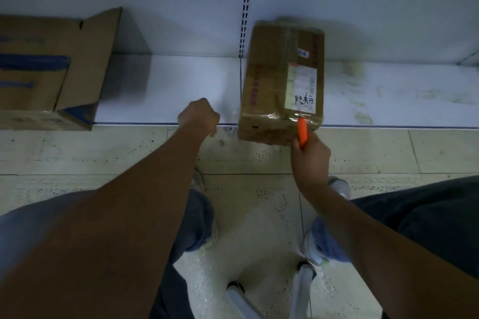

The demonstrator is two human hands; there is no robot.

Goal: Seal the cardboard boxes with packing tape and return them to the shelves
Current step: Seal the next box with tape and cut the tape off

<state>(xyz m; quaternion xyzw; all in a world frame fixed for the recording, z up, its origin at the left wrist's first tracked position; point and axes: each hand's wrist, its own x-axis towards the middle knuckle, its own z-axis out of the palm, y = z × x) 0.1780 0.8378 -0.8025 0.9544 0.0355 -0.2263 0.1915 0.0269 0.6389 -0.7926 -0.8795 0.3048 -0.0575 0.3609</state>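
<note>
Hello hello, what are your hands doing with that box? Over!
Left hand fisted, empty, beside the taped box. Right hand holds orange cutter at box's near edge. Nothing blocking.

Pale, black-speckled square floor tiles (108,153) fill the middle of the view, with grey-white shoes (340,186) near 3 o'clock of centre, blue denim trouser legs (199,217) below them toward 6 o'clock, and pale grey tubular metal legs (302,290) standing at 6 o'clock.
</note>
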